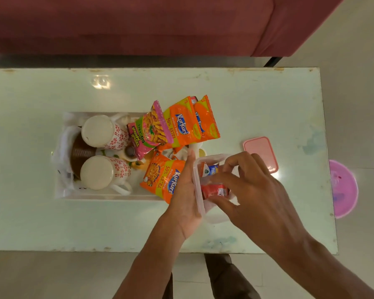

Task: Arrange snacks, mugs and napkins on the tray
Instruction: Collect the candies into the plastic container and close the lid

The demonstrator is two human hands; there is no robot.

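A white tray (91,196) on the pale table holds two overturned floral mugs (104,131) (105,172), brown paper cups (79,155), white napkins (62,145) and several snack packets: a pink one (151,128) and orange ones (183,124) (162,179). At the tray's right end is a clear plastic box (198,190) with small red and blue packets (214,190) inside. My left hand (185,190) grips the box's left wall. My right hand (251,188) reaches into the box from above, fingertips on the small packets.
The box's pink lid (260,153) lies on the table to the right. A round pink stool or bin (343,188) stands on the floor past the table's right edge. A maroon sofa (138,24) runs along the far side.
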